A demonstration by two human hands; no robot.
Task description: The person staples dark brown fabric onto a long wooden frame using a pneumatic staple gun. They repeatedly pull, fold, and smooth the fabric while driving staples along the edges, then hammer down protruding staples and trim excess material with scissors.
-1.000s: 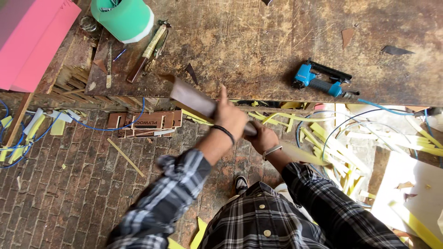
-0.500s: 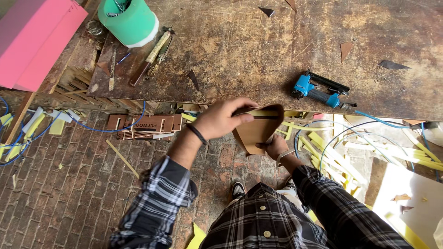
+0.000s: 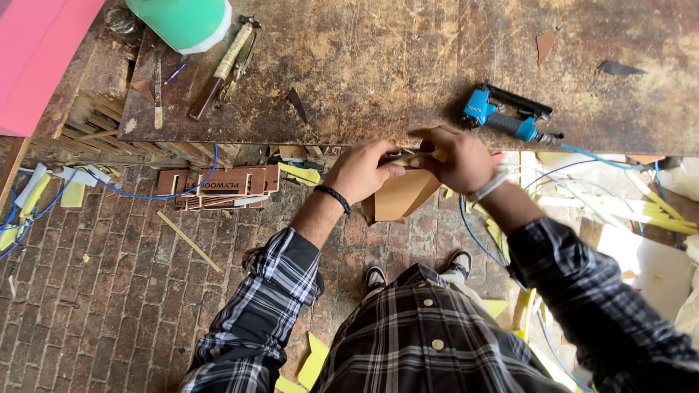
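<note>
Together, 2 hands (left (image 3: pixel 362 171), right (image 3: pixel 459 160)) pinch brown sheet (image 3: pixel 400 195).

Your blue nail gun (image 3: pixel 502 116) lies on the worn wooden surface (image 3: pixel 408 65), right of the green plastic tub (image 3: pixel 182 22); the brown triangular board (image 3: pixel 404 195) hangs below the edge.

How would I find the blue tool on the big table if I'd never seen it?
Start at the long, worn brown workbench running across the top of the picture. Follow its near edge toward the right, just above the person's right hand. The nail gun lies flat there, the only bright blue and black thing on the bench, with a thin blue hose trailing off its end.
</note>
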